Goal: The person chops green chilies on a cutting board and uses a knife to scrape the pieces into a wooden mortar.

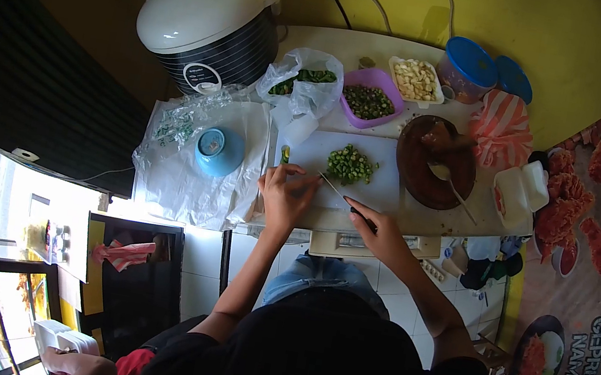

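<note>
My right hand (378, 236) is wrapped round the black handle of a knife (333, 186), its blade pointing toward my left hand. My left hand (288, 197) has its fingers bent and pinched at the left of a white cutting board (390, 172). A green chili (285, 155) sticks up past its fingertips; the lower part is hidden by the fingers. Beyond the blade lies a heap of chopped green chilies (350, 165) on the board.
Behind the board stand a plastic bag of green chilies (302, 84), a purple tub of chopped chilies (369, 98) and a tray of garlic cloves (416, 80). A stone mortar (409, 166) with a spoon is on the right. An upturned blue bowl (220, 152) and rice cooker (209, 21) are left.
</note>
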`<state>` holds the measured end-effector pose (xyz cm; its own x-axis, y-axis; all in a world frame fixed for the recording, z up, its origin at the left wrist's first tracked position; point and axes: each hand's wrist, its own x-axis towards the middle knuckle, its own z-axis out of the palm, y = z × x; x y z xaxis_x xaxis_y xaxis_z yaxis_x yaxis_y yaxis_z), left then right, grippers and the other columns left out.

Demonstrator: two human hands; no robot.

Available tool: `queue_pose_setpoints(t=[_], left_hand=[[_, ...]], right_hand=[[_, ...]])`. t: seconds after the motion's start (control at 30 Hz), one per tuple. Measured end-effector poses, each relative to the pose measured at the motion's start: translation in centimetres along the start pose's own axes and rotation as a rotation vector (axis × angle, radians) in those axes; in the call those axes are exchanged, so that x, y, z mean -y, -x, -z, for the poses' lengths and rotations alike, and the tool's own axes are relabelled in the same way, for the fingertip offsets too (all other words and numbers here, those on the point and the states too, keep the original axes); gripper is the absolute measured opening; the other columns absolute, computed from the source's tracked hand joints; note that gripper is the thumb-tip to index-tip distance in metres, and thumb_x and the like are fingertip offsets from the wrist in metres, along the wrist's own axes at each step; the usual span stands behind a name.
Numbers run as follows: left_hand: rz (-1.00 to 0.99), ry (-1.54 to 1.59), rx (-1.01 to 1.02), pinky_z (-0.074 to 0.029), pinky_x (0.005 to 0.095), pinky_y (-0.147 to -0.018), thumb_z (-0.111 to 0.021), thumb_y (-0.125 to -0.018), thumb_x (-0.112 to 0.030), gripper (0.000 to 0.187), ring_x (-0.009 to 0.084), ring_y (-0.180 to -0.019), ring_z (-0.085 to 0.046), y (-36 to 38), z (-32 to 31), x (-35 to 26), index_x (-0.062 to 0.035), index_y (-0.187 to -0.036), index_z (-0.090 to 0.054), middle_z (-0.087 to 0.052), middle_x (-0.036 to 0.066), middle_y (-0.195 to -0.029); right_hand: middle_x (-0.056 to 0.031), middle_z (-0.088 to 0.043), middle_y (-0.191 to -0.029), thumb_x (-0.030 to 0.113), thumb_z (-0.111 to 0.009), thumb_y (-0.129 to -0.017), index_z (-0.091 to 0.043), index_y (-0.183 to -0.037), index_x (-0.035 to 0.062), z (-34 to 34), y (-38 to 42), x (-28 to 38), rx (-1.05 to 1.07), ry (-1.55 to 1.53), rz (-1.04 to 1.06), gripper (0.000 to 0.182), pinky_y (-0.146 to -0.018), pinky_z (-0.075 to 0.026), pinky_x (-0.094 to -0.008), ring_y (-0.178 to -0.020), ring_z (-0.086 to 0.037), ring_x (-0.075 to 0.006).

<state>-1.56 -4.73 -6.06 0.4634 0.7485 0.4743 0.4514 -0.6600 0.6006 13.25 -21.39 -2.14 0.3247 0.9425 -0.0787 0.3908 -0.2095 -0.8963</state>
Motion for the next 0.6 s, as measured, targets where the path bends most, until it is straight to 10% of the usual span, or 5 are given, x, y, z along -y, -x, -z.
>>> queue_pose_setpoints(t=[0.6], left_hand=[[0.029,-0.012,0.017,-0.034,0.0378,-0.092,-0.082,-0.073,-0.025,0.014,0.0201,-0.098,-0.054,0.1,0.1,-0.1,-0.0231,-0.087,-0.081,-0.060,-0.002,-0.095]], right_hand=[[-0.0096,-0.059,-0.071,0.020,-0.058,-0.099,-0.060,-0.133,0.0093,-0.9,-0.5,-1.6,-0.046,-0.008,0.044,0.036,-0.062,-0.045,-0.0296,-0.061,-0.047,-0.0123]])
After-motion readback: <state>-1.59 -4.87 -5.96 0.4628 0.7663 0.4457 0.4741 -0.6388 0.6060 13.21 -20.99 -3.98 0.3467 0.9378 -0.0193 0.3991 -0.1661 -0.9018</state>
